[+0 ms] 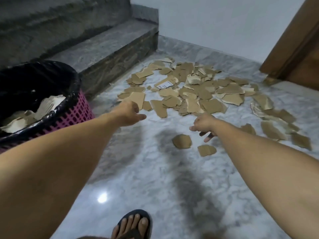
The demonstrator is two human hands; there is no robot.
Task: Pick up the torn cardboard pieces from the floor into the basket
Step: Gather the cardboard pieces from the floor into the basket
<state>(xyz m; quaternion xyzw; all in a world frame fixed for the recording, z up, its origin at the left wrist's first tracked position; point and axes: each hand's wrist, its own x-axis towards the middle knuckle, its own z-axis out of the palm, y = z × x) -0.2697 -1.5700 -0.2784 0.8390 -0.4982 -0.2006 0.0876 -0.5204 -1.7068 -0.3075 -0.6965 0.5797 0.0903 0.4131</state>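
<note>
Several torn brown cardboard pieces [189,87] lie spread over the grey marble floor ahead of me. Two small pieces [182,141] [206,150] lie apart, nearer to me. A pink basket [81,111] lined with a black bag stands at the left and holds some torn pieces [46,104]. My left hand [128,113] reaches out over the near edge of the pile, fingers loosely curled, holding nothing. My right hand [203,125] hangs just above the two near pieces with fingers relaxed and pointing down, empty.
Dark stone stairs [107,49] rise at the back left, right behind the basket. A wooden door [296,49] stands at the right against a white wall. My foot in a dark sandal [134,225] is at the bottom edge.
</note>
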